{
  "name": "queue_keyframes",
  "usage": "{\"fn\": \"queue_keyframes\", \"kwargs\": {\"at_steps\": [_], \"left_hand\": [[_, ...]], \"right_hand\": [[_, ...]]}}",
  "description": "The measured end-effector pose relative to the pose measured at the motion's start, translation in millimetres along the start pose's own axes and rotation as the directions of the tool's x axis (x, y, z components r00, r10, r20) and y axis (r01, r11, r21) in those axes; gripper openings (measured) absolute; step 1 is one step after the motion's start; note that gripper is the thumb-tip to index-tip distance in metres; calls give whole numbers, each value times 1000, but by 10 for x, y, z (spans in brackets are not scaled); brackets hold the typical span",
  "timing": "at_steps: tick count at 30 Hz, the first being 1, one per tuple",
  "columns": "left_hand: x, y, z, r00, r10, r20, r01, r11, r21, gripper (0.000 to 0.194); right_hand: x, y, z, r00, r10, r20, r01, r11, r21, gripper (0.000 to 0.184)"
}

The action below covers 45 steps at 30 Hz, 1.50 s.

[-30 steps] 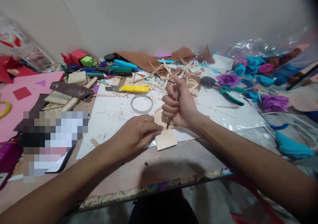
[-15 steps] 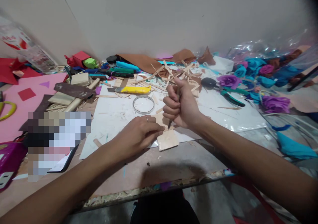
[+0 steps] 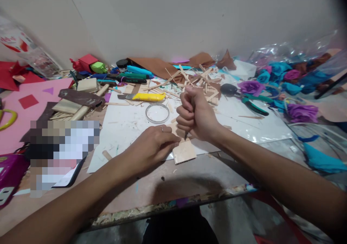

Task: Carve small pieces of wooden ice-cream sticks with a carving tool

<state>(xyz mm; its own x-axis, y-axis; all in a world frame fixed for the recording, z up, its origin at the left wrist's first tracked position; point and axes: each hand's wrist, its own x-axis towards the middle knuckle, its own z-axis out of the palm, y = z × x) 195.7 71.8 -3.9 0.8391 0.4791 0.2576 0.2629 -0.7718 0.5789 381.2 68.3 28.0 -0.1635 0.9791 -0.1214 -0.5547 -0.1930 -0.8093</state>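
My right hand (image 3: 196, 114) is closed in a fist, thumb on top, round a thin dark pointed tool (image 3: 185, 135). Most of that tool is hidden in the fist, so its kind does not show. Its tip points down at a small flat piece of light wood (image 3: 184, 152), at the sheet's near edge. My left hand (image 3: 155, 143), with a ring on one finger, rests low beside the wood, thumb and fingertips pinched at its left edge. Just beyond my left hand lies a narrow ring of clear tape (image 3: 157, 113).
A yellow box cutter (image 3: 148, 97) lies behind the tape, near a heap of wooden sticks (image 3: 200, 78). Green-handled pliers (image 3: 255, 107) and paper flowers (image 3: 252, 87) are at right. A phone (image 3: 73, 175), partly blurred out, and pink paper (image 3: 40, 110) lie at left.
The right fist has tilted slightly and sits a touch further left, with the tool tip still at the wood. The left hand stays at the wood's edge.
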Motion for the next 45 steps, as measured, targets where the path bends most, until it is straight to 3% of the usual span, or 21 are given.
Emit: {"fn": "queue_keyframes", "kwargs": {"at_steps": [8, 22, 31, 37, 45], "left_hand": [[9, 2, 2, 1000, 11, -2, -11, 1000, 19, 20], [-45, 5, -14, 997, -35, 61, 32, 998, 56, 23], [-38, 27, -47, 997, -68, 35, 69, 998, -15, 21], [-31, 24, -27, 997, -76, 17, 77, 996, -52, 21], [-24, 41, -8, 992, -119, 36, 122, 989, -87, 20]], "right_hand": [[14, 37, 76, 998, -24, -54, 19, 996, -91, 62], [-51, 98, 80, 996, -89, 0, 88, 987, -132, 58], [41, 15, -77, 998, 1, -61, 0, 1000, 9, 63], [-15, -233, -132, 986, -165, -25, 166, 983, 74, 60], [-90, 6, -45, 989, -60, 137, 57, 998, 25, 62]]}}
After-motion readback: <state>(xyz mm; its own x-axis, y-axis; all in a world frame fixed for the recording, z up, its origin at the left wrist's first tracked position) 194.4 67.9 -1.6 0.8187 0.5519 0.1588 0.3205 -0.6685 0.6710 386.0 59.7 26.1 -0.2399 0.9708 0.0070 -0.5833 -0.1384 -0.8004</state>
